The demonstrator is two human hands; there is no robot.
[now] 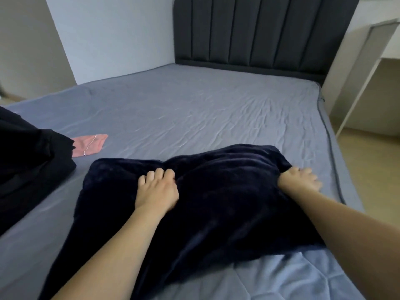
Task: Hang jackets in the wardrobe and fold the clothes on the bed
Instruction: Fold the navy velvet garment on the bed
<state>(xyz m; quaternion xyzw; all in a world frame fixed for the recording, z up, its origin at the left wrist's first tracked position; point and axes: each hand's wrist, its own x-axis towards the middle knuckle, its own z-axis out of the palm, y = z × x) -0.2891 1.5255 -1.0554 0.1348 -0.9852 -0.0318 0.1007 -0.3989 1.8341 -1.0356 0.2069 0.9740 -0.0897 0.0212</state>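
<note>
On the blue-sheeted bed (194, 109), toward its near edge, lies a dark navy fleece garment (216, 202) (plush, rumpled, spread wide); the left hand (157, 189) rests on the garment's left half, fingers curled and bunching the fabric; the right hand (299, 178) is at the garment's far right corner, its thumb side tucked under the cloth, fingers blurred, so whether they pinch it I cannot tell; left of the garment sits a black pile of clothing (28, 161), a pink cloth (89, 144) peeking from behind it; beyond the garment stands the dark padded headboard (255, 33).
</note>
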